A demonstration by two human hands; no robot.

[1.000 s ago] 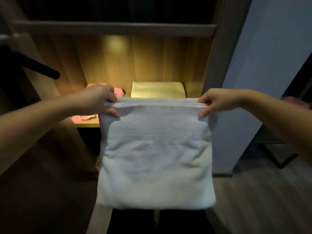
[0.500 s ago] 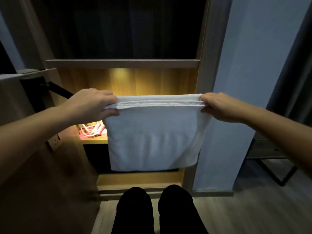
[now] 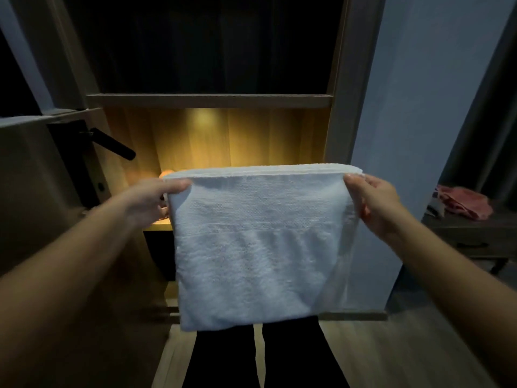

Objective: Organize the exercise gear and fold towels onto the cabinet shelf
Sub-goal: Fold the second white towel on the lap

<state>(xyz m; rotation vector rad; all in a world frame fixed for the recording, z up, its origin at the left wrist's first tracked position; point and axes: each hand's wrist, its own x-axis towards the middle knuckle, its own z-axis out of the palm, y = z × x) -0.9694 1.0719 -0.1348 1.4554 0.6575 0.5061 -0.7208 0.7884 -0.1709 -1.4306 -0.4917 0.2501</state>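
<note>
Towel held up at the cabinet: a person's left grip point(image 3: 151, 200) and right grip point(image 3: 375, 203) each pinch 1 of the 2 top corners of a folded white towel point(image 3: 257, 247). It hangs flat in front of the lit cabinet shelf point(image 3: 158, 226) (a warm lamp glows on the back panel above the towel's upper edge). Its lower edge hangs over the person's dark-clad legs point(image 3: 223, 359). A black door handle point(image 3: 112, 145) juts out at left, and a pink cloth point(image 3: 464, 203) lies on a bench point(image 3: 470, 233) at far right.
</note>
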